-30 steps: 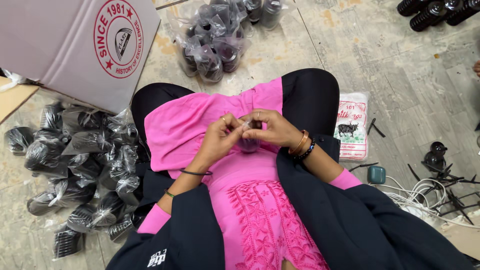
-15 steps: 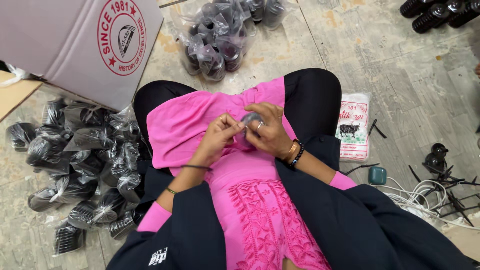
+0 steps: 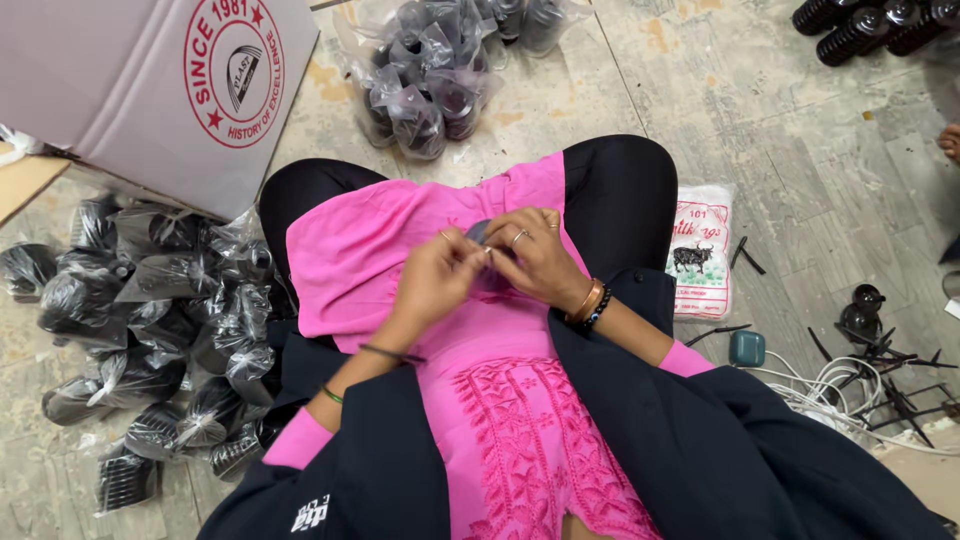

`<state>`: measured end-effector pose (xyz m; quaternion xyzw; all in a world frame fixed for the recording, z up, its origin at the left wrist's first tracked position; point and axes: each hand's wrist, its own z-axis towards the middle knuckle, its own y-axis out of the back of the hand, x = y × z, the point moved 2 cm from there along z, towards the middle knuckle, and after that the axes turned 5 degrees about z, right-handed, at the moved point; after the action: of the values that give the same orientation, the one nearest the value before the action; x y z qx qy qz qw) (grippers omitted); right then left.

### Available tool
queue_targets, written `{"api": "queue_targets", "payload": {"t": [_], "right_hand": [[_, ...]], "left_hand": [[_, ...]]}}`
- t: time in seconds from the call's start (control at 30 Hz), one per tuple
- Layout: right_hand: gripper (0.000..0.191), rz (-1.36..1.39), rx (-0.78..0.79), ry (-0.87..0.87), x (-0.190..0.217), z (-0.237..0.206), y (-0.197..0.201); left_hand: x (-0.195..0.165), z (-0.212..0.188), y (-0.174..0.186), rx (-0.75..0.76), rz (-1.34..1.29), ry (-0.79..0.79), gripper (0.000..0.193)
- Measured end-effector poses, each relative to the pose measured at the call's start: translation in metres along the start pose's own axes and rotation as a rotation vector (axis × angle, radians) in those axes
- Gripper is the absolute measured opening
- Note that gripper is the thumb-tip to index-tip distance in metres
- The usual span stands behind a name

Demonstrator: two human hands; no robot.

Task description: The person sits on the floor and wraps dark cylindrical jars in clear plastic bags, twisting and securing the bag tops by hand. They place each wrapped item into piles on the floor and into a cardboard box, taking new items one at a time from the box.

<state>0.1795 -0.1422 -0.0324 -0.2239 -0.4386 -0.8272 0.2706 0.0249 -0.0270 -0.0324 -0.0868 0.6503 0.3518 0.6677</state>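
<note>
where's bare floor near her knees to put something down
Bare floor lies between the bagged parts ahead and the printed packet, running right toward the black springs. The left side is crowded with wrapped parts; cables clutter the right.

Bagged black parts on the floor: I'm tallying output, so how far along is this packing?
Done: a pile of bagged black parts at the person's left, another heap ahead. In hand: left hand and right hand pinch one small dark piece. Left: unbagged black parts top right.
</note>
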Motion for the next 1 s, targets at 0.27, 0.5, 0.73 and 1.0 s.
{"api": "queue_targets", "payload": {"t": [0.27, 0.5, 0.73, 1.0], "right_hand": [[0.032, 0.406, -0.066, -0.208, 0.012, 0.009, 0.008], [0.01, 0.002, -0.17, -0.076, -0.008, 0.003, 0.007], [0.016, -0.229, -0.126, 0.015, 0.002, 0.0, -0.001], [0.01, 0.013, -0.152, 0.031, 0.01, 0.005, 0.008]], "left_hand": [[0.059, 0.011, -0.01, 0.03, -0.752, 0.542, 0.015], [0.017, -0.003, 0.009, -0.347, 0.467, -0.248, 0.018], [0.061, 0.012, 0.016, -0.093, -0.151, 0.259, 0.014], [0.058, 0.022, -0.023, 0.163, -0.538, 0.294, 0.017]]}}
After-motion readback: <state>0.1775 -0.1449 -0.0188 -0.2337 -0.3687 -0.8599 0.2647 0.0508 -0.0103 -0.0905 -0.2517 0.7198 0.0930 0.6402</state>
